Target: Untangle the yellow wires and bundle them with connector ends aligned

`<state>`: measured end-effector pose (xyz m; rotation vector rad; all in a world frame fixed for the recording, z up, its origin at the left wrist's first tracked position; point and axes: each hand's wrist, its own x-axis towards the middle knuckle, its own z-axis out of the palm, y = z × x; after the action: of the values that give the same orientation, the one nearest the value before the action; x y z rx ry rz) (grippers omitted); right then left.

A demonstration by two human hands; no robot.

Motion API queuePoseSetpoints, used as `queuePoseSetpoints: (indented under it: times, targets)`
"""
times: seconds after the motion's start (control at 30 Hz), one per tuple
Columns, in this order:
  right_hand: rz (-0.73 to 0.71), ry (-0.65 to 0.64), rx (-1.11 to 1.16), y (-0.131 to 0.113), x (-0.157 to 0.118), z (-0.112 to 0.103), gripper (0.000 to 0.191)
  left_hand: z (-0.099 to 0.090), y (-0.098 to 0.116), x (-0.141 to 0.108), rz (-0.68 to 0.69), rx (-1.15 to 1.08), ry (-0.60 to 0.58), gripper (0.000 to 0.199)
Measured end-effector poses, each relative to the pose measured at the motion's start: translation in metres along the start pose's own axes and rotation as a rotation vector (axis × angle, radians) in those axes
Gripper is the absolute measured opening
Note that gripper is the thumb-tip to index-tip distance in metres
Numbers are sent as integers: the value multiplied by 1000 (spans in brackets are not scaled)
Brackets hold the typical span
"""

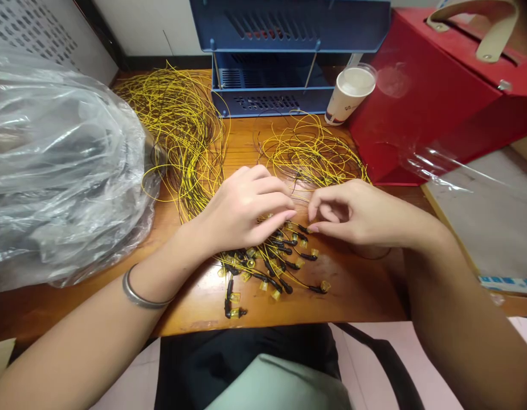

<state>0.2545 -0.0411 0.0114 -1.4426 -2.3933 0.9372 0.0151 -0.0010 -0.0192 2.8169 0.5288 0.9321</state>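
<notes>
Several thin yellow and black wires (pixel 182 131) run from the back left of the wooden table toward the front, ending in black tips with clear yellowish connectors (pixel 276 267). My left hand (pixel 257 208) rests over these wires, its fingers curled and close together; what they hold, if anything, is hidden. Just to the right, my right hand (pixel 338 213) has thumb and index finger pinched at a black tip with a connector. A second tangle of yellow wires (pixel 314 151) lies behind my hands.
Clear plastic bag (pixel 66 171) bulges at the left. At the back stands a blue metal rack (pixel 272 102), beside a white paper cup (pixel 351 94). A red box (pixel 429 102) with a beige handle fills the back right. The table's front edge lies near my lap.
</notes>
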Motion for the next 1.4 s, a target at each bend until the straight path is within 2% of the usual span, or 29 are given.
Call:
queuePoseSetpoints:
  times: [0.17,0.27,0.4,0.5,0.6,0.7,0.8,0.87,1.0,1.27,1.4]
  targets:
    - [-98,-138,-15,-5,1,6,5,1,-2,0,4,3,4,20]
    - [-110,-202,-72,-4,3,10,14,1,-2,-1,3,-2,3,20]
    - [-103,-219,-73,-6,4,10,15,1,-2,-1,-4,2,-9,21]
    - [-145,-198,22,-8,4,8,9,0,-1,-1,-9,-20,-2,20]
    - [-241,-117,203,-10,2,6,12,-2,0,-1,1,-87,2,18]
    - [-292,39,332,-12,-2,4,12,-3,1,-1,38,-170,-15,22]
    - [-292,208,384,-12,-4,3,11,-1,1,0,71,-204,14,24]
    - [-300,277,371,-11,-5,3,10,1,1,1,88,-188,69,19]
    - [-341,315,333,-10,-4,4,10,4,0,2,107,-133,153,11]
    - [-460,439,256,-8,-2,6,13,3,1,2,93,-78,181,14]
    - [-508,539,201,-9,0,6,13,4,2,3,106,-64,258,12]
